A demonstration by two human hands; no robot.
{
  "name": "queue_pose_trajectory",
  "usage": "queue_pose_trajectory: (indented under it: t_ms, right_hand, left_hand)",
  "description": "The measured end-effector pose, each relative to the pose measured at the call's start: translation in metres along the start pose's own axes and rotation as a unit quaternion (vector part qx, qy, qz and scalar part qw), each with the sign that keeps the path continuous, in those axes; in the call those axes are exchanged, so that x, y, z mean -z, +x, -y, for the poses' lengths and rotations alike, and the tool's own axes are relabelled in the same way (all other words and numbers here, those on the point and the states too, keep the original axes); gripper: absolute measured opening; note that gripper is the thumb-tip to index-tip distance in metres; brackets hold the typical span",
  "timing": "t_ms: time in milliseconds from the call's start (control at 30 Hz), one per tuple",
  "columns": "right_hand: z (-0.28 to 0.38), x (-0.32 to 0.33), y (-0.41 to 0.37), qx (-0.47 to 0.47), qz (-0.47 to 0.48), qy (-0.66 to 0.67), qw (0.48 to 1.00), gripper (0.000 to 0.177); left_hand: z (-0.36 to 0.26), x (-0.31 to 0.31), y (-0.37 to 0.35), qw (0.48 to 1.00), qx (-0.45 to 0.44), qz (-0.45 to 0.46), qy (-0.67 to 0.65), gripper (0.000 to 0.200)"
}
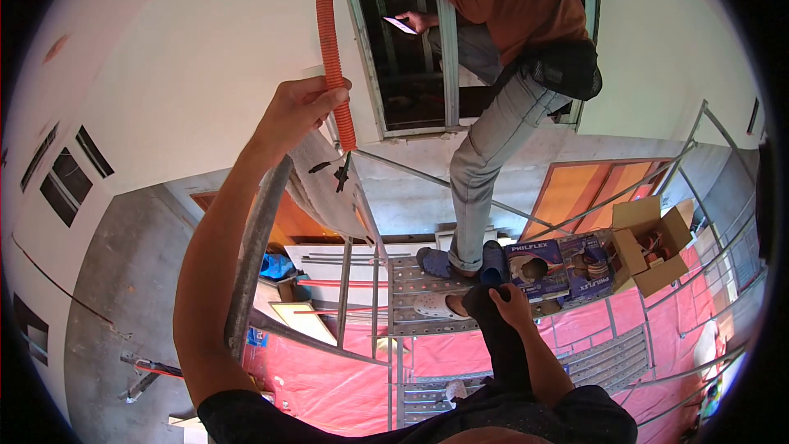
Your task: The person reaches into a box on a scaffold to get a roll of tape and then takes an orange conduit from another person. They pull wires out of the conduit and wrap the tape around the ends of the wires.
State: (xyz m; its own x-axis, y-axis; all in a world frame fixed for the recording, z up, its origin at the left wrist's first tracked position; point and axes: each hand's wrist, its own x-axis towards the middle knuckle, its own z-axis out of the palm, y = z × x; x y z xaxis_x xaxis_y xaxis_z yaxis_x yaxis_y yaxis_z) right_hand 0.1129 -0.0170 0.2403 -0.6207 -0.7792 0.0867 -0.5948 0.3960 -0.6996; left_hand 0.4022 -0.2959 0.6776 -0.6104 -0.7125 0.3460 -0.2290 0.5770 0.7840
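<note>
My left hand (306, 113) is raised and pinches an orange corrugated conduit (329, 25) near its lower end. The conduit hangs from above the view along the white wall. Dark wire ends (341, 177) show just below its end. My right hand (514, 306) rests on my bent knee in black trousers, thumb and fingers apart, with no object seen in it. Beyond it, a co-worker in grey jeans (485, 173) straddles the framed wall opening (452, 74), one foot on the scaffold plank. A phone (399, 25) is in that person's hand.
Two Philflex boxes (538, 271) and an open cardboard box (649, 247) stand on the perforated metal scaffold plank (415, 279). Scaffold tubes (251, 255) run close by my left arm and along the right side. Far below, pink sheeting (320, 374) covers the floor.
</note>
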Motion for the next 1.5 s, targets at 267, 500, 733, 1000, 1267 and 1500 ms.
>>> queue_pose_trajectory:
  t_ms: [267,500,733,1000,1267,1500]
  right_hand:
    - [0.003,0.002,-0.002,0.002,0.002,0.004,1.000,0.052]
    - [0.002,0.001,-0.002,-0.001,-0.004,0.015,1.000,0.055]
    - [0.003,0.003,-0.001,0.001,0.008,0.002,1.000,0.055]
    - [0.019,0.013,-0.005,-0.005,0.007,0.009,1.000,0.054]
    - [0.009,0.008,-0.003,-0.002,0.009,0.012,1.000,0.056]
    - [0.005,0.004,-0.001,-0.002,0.006,0.002,1.000,0.055]
  left_hand:
    - [-0.002,-0.001,0.000,1.000,0.002,0.001,0.009,0.037]
    - [-0.003,-0.002,-0.002,1.000,0.000,0.003,0.000,0.036]
    - [-0.001,-0.001,-0.001,1.000,-0.011,0.005,-0.009,0.038]
    - [-0.001,-0.001,0.000,1.000,-0.003,0.002,-0.008,0.038]
    - [-0.001,-0.001,0.000,1.000,0.000,-0.005,0.004,0.038]
    - [-0.001,0.000,0.000,1.000,-0.009,0.003,-0.002,0.039]
